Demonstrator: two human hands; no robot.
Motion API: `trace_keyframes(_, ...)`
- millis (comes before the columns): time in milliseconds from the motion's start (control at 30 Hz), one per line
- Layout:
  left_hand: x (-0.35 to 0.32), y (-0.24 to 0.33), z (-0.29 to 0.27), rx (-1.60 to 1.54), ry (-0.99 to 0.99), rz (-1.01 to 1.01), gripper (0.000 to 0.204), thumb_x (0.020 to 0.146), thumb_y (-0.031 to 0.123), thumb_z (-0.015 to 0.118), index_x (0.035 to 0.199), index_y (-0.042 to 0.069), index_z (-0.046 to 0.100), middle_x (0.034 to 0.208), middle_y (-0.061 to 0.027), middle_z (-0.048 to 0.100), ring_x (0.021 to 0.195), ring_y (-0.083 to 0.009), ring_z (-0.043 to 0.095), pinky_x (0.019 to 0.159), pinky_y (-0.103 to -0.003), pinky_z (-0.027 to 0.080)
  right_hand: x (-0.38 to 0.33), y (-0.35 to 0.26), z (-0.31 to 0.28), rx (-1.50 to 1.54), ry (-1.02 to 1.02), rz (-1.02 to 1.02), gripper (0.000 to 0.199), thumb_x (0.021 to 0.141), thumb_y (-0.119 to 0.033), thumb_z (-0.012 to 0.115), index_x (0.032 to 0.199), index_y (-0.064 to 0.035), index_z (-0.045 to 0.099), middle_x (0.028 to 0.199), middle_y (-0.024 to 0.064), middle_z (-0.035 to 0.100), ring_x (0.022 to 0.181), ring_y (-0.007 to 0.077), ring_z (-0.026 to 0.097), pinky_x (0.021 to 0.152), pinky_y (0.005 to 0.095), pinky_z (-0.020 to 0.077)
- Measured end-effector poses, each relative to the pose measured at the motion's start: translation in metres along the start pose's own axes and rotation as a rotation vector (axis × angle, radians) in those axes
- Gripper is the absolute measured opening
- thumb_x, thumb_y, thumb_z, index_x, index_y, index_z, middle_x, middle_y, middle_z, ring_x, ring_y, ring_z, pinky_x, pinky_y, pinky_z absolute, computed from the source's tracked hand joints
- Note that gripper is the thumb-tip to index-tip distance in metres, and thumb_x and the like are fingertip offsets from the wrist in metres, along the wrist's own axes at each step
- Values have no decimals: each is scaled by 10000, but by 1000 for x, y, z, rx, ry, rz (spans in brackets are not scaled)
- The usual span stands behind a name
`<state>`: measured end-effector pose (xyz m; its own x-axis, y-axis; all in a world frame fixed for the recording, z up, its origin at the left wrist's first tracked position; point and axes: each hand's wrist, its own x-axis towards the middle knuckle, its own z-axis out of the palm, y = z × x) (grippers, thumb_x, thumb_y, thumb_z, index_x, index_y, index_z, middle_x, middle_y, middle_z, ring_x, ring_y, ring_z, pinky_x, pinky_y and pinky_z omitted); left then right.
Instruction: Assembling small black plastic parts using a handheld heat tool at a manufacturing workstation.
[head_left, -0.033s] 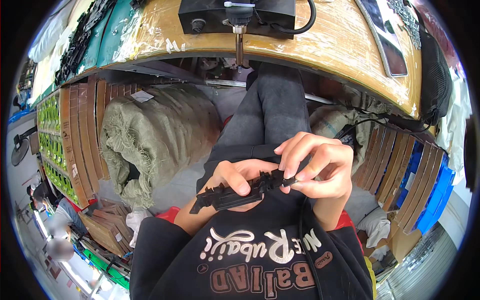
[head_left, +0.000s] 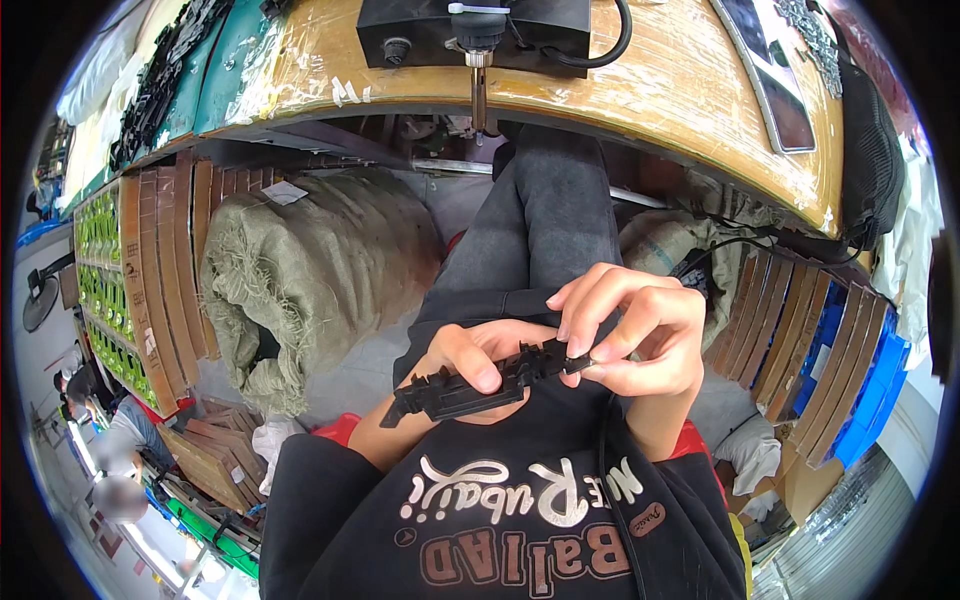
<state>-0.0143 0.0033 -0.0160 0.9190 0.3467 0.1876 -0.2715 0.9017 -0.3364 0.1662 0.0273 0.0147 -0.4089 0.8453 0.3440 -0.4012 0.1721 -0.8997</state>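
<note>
A long black plastic part (head_left: 455,398) with clips and notches along its edge is held over my lap, sloping up toward the right. My left hand (head_left: 465,352) is closed round its middle, with the thumb pressed on top. At the part's right end my right hand (head_left: 645,335) pinches with thumb and fingertips, other fingers curled above. A small shiny spot shows between those fingertips; whether it is a separate small piece I cannot tell.
Ahead, a wooden workbench (head_left: 680,75) carries a black box (head_left: 550,35), a downward-pointing driver (head_left: 478,90) and a phone (head_left: 790,115). Black parts (head_left: 170,80) are piled far left. A woven sack (head_left: 320,265) stands left of my legs. Stacked cardboard (head_left: 160,270) flanks it.
</note>
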Motion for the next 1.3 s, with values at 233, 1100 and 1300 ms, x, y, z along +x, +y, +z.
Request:
trace_keyframes(233, 8, -8, 33, 696, 672, 586, 505, 686, 52, 511, 1129, -77, 306, 505, -56, 446, 339, -108, 415, 312, -207, 325, 2, 14, 0, -244, 230, 184, 269, 662, 1, 634, 918, -8, 551, 1060, 130, 491, 997, 212, 475, 842, 312, 380)
trace_keyframes(1100, 23, 36, 25, 1321, 877, 1053, 314, 716, -40, 524, 1007, 6, 417, 775, -17, 514, 591, -28, 481, 477, -171, 395, -15, 31, 22, 507, 171, 588, 344, 788, -73, 508, 1090, 51, 399, 719, 157, 587, 622, 211, 598, 580, 283, 486)
trace_keyframes(1300, 21, 36, 29, 1299, 900, 987, 318, 711, -49, 526, 1005, 6, 419, 789, -15, 512, 641, -36, 490, 533, -186, 416, -16, 31, 23, 497, 194, 601, 338, 774, -34, 512, 1082, 43, 398, 706, 141, 581, 629, 214, 600, 581, 289, 490)
